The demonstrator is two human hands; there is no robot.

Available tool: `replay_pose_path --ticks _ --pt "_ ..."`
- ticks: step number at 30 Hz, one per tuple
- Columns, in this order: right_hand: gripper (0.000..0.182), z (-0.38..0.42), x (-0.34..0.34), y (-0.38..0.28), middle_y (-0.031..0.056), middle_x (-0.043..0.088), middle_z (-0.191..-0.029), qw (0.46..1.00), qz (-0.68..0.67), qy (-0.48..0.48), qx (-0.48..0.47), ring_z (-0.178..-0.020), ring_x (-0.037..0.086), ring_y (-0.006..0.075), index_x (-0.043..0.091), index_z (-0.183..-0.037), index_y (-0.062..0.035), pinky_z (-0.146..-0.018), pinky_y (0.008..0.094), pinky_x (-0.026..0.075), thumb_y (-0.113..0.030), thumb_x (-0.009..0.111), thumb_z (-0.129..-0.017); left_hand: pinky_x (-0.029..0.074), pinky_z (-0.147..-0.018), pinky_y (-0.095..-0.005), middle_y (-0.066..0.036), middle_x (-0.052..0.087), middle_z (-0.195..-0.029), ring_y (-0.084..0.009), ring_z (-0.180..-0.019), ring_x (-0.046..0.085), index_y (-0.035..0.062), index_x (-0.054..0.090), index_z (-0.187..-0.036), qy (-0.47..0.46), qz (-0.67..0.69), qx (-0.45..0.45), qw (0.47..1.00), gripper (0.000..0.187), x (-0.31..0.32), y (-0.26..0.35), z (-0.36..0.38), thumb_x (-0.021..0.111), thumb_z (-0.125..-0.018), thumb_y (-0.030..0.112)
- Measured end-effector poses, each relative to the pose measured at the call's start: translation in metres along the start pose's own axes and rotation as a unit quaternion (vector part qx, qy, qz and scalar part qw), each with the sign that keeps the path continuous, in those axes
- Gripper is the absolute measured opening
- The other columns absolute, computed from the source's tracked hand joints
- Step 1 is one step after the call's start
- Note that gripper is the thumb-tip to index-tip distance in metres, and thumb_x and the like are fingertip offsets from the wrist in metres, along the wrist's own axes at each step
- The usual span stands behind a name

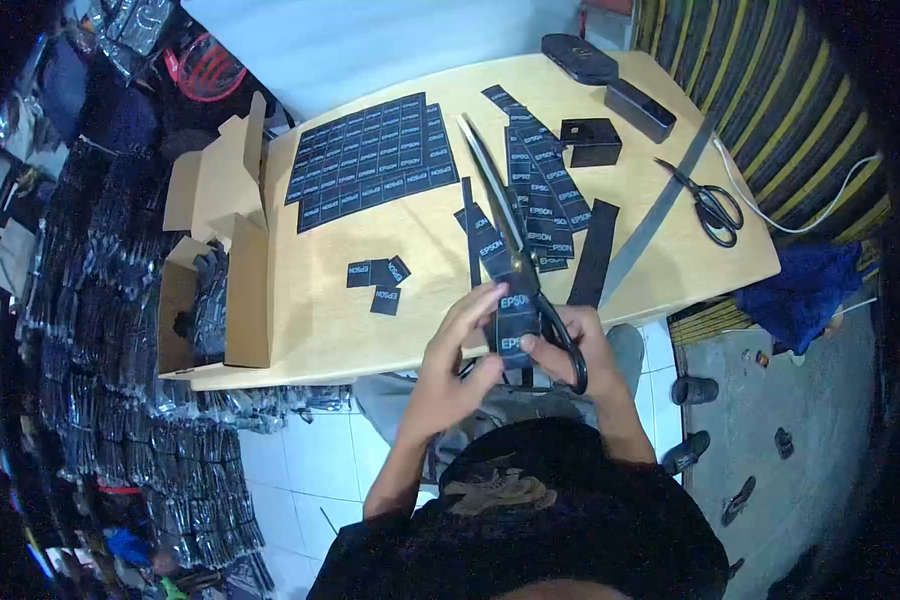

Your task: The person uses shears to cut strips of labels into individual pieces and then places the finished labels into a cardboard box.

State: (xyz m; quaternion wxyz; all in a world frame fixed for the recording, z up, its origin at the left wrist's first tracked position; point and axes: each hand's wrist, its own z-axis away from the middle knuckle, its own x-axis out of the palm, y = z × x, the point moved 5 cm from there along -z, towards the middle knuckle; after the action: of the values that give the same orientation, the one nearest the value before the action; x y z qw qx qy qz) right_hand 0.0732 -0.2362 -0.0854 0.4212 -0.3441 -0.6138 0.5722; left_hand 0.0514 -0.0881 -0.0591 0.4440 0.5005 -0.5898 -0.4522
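My right hand (580, 350) is wrapped round the black handles of large scissors (510, 215), whose long blades point up and away over the table. Its thumb also presses on a black strip of EPSON labels (513, 325). On the left side of that strip is my left hand (460, 350), its fingers curved and touching the strip's edge. Four-sided cut labels (373, 273) lie in a small group to the left. Further strips (540, 195) overlap beyond the blades, and label sheets (370, 155) lie at the back left.
On the wooden table (310, 330) are an open cardboard box (250, 300) at left, smaller scissors (710, 205), a black box (592, 142), a long black case (640, 110) and a grey ruler-like strip (660, 208) at right. A blue cloth (800, 290) hangs beyond the right edge.
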Motion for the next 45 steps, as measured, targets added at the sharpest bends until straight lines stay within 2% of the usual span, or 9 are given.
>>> replay_pose_path --ticks 2,4,5,10,13,19,27,35,45 --pt "0.011 0.002 0.004 -0.006 -0.0072 0.045 -0.062 1.0 0.008 -0.018 0.004 -0.056 0.037 0.0003 0.057 -0.076 -0.0019 -0.046 0.0196 0.027 -0.008 0.065 -0.081 0.043 -0.084 -0.0291 -0.011 0.055 -0.112 -0.0147 -0.1 0.053 0.003 0.06 -0.112 0.004 -0.02 0.006 1.0 0.034 -0.003 0.003 -0.004 0.064 -0.082 0.017" --pt "0.012 0.004 0.006 -0.01 -0.0053 0.046 -0.063 0.997 0.045 -0.027 -0.053 -0.058 0.04 0.0009 0.057 -0.075 -0.0018 -0.047 0.0193 0.028 -0.007 0.065 -0.081 0.039 -0.058 -0.0184 0.001 0.057 -0.084 -0.0028 -0.068 0.047 0.0041 0.062 -0.107 0.0 -0.071 -0.083 0.994 0.024 -0.01 -0.008 -0.003 0.062 -0.084 0.012" --pt "0.012 0.007 0.005 -0.007 -0.0053 0.046 -0.063 0.997 0.046 -0.023 -0.051 -0.058 0.04 0.0009 0.057 -0.075 -0.0018 -0.047 0.0193 0.028 -0.007 0.065 -0.081 0.025 -0.047 -0.015 0.01 0.046 -0.065 0.0024 -0.055 0.032 0.0044 0.063 -0.102 0.035 -0.051 -0.067 0.996 0.022 -0.009 -0.003 -0.004 0.065 -0.08 0.004" --pt "0.032 0.023 -0.009 0.01 -0.0039 0.045 -0.069 0.996 0.026 -0.071 -0.058 -0.061 0.041 0.0044 0.058 -0.089 -0.0026 -0.053 0.0211 0.031 -0.021 0.077 -0.07 0.028 -0.048 -0.0134 0.007 0.044 -0.068 0.0024 -0.059 0.037 0.0024 0.063 -0.101 0.106 -0.097 -0.026 0.989 0.033 -0.028 0.009 0.0 0.072 -0.07 -0.005" --pt "0.083 0.037 -0.015 0.016 -0.0059 0.036 -0.073 0.999 0.025 -0.041 -0.013 -0.066 0.037 0.0063 0.048 -0.103 -0.0016 -0.06 0.0213 0.029 -0.07 0.066 -0.059 0.036 -0.052 -0.0147 0.0 0.053 -0.085 -0.0012 -0.062 0.047 0.0001 0.06 -0.107 0.097 -0.082 0.023 0.992 0.044 -0.041 0.016 -0.002 0.074 -0.066 -0.007" --pt "0.064 0.059 -0.062 0.007 0.0043 0.053 -0.081 0.962 0.148 -0.192 0.125 -0.073 0.052 0.0149 0.053 -0.098 -0.0026 -0.065 0.0276 0.042 -0.048 0.078 -0.06 0.041 -0.056 -0.0137 -0.001 0.054 -0.088 -0.0022 -0.068 0.052 0.0031 0.062 -0.111 0.015 -0.087 0.013 0.996 0.05 -0.05 0.039 -0.003 0.076 -0.064 -0.006" --pt "0.06 0.04 -0.047 -0.048 0.0103 0.061 -0.076 0.865 0.319 -0.386 0.023 -0.067 0.062 0.0223 0.057 -0.093 -0.0011 -0.06 0.0305 0.047 -0.043 0.08 -0.056 0.037 -0.05 -0.0165 0.003 0.059 -0.072 -0.0004 -0.056 0.045 0.0122 0.063 -0.112 -0.121 -0.174 -0.016 0.977 0.053 -0.054 0.051 -0.004 0.08 -0.061 0.003" --pt "0.045 0.026 -0.034 -0.052 0.0091 0.059 -0.071 0.855 0.302 -0.421 0.026 -0.062 0.06 0.0245 0.056 -0.085 -0.0026 -0.055 0.0331 0.044 -0.034 0.08 -0.063 0.041 -0.053 -0.0171 -0.003 0.064 -0.097 -0.0026 -0.067 0.052 0.0112 0.063 -0.111 -0.2 -0.158 -0.016 0.967 0.051 -0.048 0.057 -0.007 0.078 -0.063 0.003" --pt "0.05 0.023 -0.034 -0.043 0.0022 0.055 -0.065 0.868 0.262 -0.421 -0.032 -0.055 0.056 0.0159 0.058 -0.086 -0.0041 -0.051 0.0284 0.042 -0.041 0.079 -0.06 0.044 -0.058 -0.0181 -0.004 0.064 -0.095 -0.0051 -0.073 0.055 0.0105 0.065 -0.109 -0.222 -0.142 -0.028 0.964 0.052 -0.05 0.05 -0.01 0.081 -0.059 0.005"
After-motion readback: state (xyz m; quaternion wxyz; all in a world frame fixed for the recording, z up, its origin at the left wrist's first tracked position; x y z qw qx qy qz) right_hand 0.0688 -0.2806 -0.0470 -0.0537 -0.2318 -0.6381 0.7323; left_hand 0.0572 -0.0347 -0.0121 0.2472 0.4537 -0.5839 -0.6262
